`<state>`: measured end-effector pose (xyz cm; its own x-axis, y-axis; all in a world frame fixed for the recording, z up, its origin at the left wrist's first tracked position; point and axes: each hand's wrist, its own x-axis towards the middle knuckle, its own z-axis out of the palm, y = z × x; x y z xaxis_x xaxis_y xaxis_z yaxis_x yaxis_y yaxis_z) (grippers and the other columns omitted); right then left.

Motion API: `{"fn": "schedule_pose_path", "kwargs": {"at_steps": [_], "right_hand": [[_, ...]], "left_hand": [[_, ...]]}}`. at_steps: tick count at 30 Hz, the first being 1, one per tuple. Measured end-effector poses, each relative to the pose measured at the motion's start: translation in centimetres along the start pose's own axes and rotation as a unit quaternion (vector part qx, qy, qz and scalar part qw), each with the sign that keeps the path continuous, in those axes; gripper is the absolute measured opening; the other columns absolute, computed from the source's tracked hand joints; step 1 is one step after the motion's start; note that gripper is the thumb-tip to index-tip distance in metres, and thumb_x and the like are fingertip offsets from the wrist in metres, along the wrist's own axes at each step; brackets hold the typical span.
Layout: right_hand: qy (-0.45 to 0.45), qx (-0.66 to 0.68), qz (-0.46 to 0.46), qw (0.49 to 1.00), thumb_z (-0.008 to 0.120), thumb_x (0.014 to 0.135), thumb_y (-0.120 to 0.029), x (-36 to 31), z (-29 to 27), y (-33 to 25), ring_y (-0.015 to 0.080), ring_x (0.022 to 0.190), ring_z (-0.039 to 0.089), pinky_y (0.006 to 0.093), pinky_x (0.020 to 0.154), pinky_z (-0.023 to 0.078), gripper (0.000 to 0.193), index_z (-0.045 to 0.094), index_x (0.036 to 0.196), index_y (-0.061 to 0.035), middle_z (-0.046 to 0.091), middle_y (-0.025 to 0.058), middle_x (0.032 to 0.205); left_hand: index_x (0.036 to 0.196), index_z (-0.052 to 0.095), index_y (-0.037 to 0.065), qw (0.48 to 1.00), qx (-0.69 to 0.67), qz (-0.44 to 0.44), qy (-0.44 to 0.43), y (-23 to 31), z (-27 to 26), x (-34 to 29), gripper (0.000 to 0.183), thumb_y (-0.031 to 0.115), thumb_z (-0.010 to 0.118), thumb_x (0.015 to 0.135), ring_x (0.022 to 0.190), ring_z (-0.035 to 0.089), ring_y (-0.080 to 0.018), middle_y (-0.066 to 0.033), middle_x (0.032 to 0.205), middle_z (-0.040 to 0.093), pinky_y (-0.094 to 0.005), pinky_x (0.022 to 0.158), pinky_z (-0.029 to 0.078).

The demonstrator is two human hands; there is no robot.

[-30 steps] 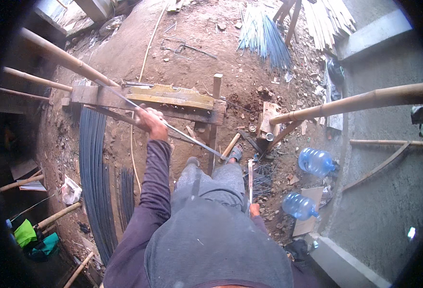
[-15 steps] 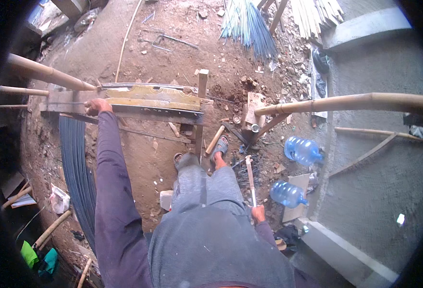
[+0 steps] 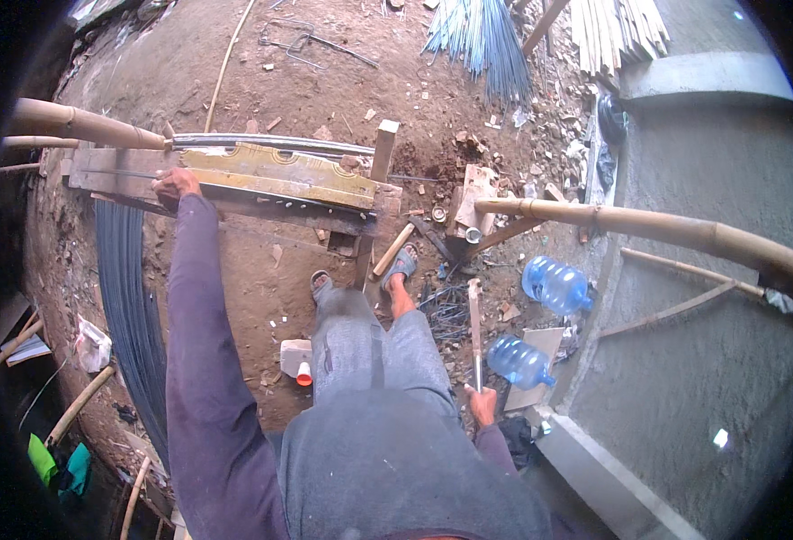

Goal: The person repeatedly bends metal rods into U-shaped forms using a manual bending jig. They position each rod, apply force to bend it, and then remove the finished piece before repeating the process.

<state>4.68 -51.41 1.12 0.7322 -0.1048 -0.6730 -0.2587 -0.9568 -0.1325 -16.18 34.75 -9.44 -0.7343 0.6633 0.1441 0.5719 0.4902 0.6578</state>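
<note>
- Head view: left hand [image 3: 178, 184], ten o'clock; fingers grasp rod [image 3: 119, 172] on plank [image 3: 135, 160].
- Right hand [image 3: 482, 406], five o'clock; fingers grasp bar tool [image 3: 475, 328].
- Rod laid; visible part straight.

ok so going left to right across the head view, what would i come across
Bright green cloth, white plastic bag, left hand, small orange-red cylinder, short wooden stick, right hand, upper blue jug.
</note>
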Motion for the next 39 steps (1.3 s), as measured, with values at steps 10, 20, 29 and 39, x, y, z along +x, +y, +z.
{"fn": "schedule_pose_path", "kwargs": {"at_steps": [10, 20, 29, 39], "right_hand": [[0.16, -0.125, -0.308, 0.93, 0.074, 0.076, -0.021, 6.3, -9.4, -15.0, 0.0283, 0.056, 0.058, 0.042, 0.053, 0.044, 0.024, 0.059, 0.075, -0.0018, 0.06, 0.0155, 0.064], [0.163, -0.267, -0.702, 0.64, 0.07, 0.068, -0.006, 20.6, -18.3, -37.7, 0.033, 0.06, 0.06, 0.0442, 0.055, 0.046, 0.015, 0.058, 0.077, -0.0085, 0.056, 0.0111, 0.066], [0.158, -0.301, -0.772, 0.537, 0.068, 0.073, -0.007, 24.1, -16.5, -52.6, 0.0278, 0.058, 0.059, 0.0402, 0.053, 0.045, 0.014, 0.056, 0.079, -0.0098, 0.055, 0.0085, 0.066], [0.104, -0.341, -0.872, 0.336, 0.079, 0.081, -0.017, 25.0, -16.8, -64.7, 0.0231, 0.054, 0.048, 0.0382, 0.052, 0.039, 0.037, 0.045, 0.07, -0.0099, 0.043, 0.0047, 0.063]], "left_hand": [[0.107, 0.069, -0.002, 0.993, -0.027, 0.065, -0.091, -2.9, -0.2, 0.3, 0.039, 0.029, 0.062, 0.084, 0.084, 0.07, -0.0397, -0.0251, 0.091, 0.072, -0.0506, 0.072, 0.051], [0.121, 0.067, 0.005, 0.995, 0.045, -0.051, 0.073, -6.7, 2.5, 1.2, 0.055, 0.043, 0.072, 0.081, 0.095, 0.07, -0.0339, -0.0203, 0.102, 0.071, -0.0455, 0.085, 0.053], [0.097, 0.077, 0.011, 0.994, 0.057, -0.081, 0.039, -7.2, 3.1, 0.3, 0.031, 0.036, 0.067, 0.082, 0.104, 0.062, -0.0358, -0.0186, 0.11, 0.065, -0.0501, 0.091, 0.047], [0.096, 0.072, 0.0, 0.991, 0.122, -0.022, 0.045, -8.6, 7.1, 9.6, 0.047, 0.044, 0.061, 0.085, 0.095, 0.068, -0.0351, -0.0209, 0.103, 0.072, -0.043, 0.079, 0.053]]}}
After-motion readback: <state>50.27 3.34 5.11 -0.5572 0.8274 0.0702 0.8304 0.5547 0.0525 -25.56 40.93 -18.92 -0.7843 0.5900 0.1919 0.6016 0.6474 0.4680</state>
